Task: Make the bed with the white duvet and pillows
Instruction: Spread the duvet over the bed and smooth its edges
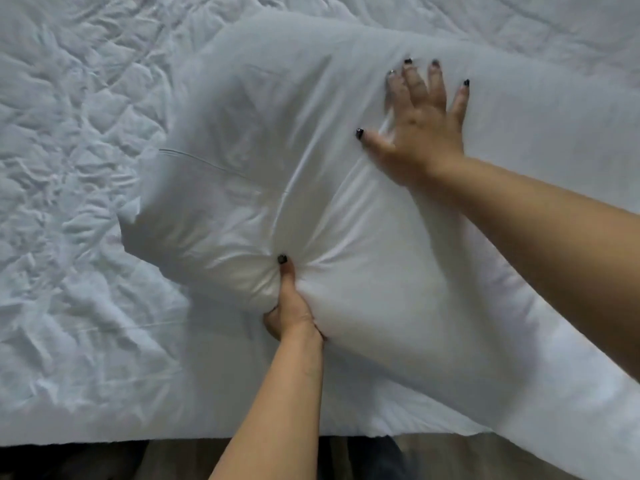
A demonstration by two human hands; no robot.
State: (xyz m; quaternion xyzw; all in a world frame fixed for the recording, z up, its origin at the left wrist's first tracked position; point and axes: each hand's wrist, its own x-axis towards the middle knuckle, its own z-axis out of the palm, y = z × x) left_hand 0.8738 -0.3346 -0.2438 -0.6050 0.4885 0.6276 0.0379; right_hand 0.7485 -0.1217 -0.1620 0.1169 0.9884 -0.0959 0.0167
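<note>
A wide bed (69, 306) covered in crumpled white quilted bedding fills the view, its near edge running along the bottom above a strip of brownish floor (433, 455). On it lies a plump white pillow (263, 161), angled so that its long axis runs from the upper left toward the lower right, where it reaches the bed's near edge.

The left hand (289, 303) grasps the pillow's near long side, thumb dug into the top so the fabric puckers in folds around it, the other fingers hidden beneath. The right hand (420, 123) lies flat on the upper right part of the pillow, fingers straight and spread, pressing the case; it is slightly blurred, so it is probably sweeping.

The pillow lies directly ahead of both hands, the left one nearer the person and anchoring the near side, the right one farther out across the top. Judging by this, the step in hand is smoothing or plumping the pillow, and any turn to square it with the bed would pivot about the left grip.
</note>
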